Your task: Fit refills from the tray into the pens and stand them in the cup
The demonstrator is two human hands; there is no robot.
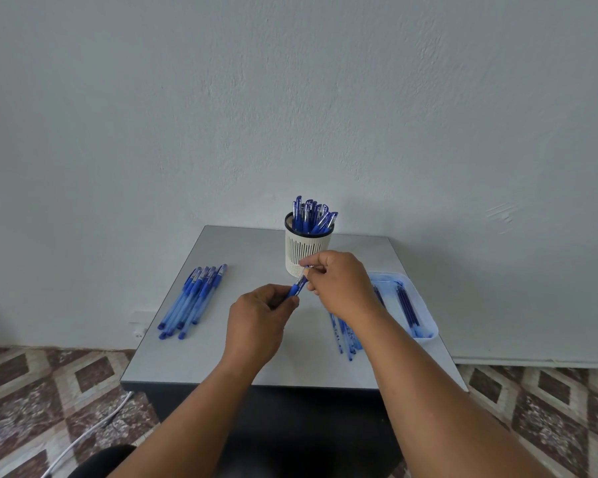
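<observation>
A small grey table (242, 360) with a dark front edge stands against a pale, rough-plastered wall (290, 98). Below, the floor (32, 391) is tiled in brown and cream diamonds. A white cable (83, 432) trails across it at lower left, beneath a white wall socket (138, 326). Light is soft and even.

One slotted cup (308, 251), far centre, holding roughly ten capped pens (312, 215). About seven pens in the left group (195, 298). One tray (425, 305), right, with several refills (407, 305); exact count unclear. One pen in hand (298, 286).
</observation>
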